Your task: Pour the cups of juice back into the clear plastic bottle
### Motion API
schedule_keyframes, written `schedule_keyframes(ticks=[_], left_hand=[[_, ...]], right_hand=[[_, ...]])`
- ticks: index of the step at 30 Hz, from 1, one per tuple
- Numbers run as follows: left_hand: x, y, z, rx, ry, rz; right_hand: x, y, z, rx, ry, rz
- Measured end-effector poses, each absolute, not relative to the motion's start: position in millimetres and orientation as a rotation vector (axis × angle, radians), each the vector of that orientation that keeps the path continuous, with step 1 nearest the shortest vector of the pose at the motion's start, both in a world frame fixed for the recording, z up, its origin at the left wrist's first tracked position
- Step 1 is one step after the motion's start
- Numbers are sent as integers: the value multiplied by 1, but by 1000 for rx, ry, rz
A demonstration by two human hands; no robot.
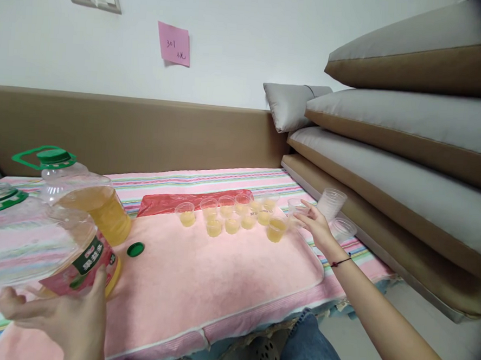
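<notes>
My left hand (66, 321) lies against the near side of a large clear juice bottle (76, 262), thumb on its red label and fingers curled at its side. This bottle has no cap, holds a little yellow juice at the bottom and looks tilted. Behind it a second bottle (96, 209) carries a green cap and handle. With its fingers pinched, my right hand (315, 222) holds a clear plastic cup (296, 206) at the right end of several cups of yellow juice (232, 223). The nearest filled cup (276, 231) stands just left of that hand.
A green cap (136, 249) lies on the pink towel (201, 286). Behind the cups is a red plastic bag (174, 202). A stack of clear cups (331, 203) and a clear lid-like piece (342, 228) sit right, beside piled cushions (404, 173).
</notes>
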State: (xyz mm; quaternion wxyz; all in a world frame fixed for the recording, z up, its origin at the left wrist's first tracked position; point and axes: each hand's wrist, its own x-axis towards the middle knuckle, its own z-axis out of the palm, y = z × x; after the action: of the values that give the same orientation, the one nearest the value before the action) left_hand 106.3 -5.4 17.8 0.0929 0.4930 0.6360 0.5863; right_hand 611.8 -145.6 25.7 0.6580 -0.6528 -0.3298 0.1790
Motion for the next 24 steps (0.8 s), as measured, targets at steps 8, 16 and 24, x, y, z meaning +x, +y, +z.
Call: schedule_keyframes(ticks=[8, 16, 24], left_hand=[[98, 5, 15, 1360, 2003, 1792], [83, 1, 6, 1472, 2002, 1796], [74, 5, 3, 1579, 1960, 1804]], right_hand=[[608, -161, 34, -1378, -693, 504], [644, -110, 30, -1538, -976, 214], [651, -69, 34, -1599, -1411, 73]])
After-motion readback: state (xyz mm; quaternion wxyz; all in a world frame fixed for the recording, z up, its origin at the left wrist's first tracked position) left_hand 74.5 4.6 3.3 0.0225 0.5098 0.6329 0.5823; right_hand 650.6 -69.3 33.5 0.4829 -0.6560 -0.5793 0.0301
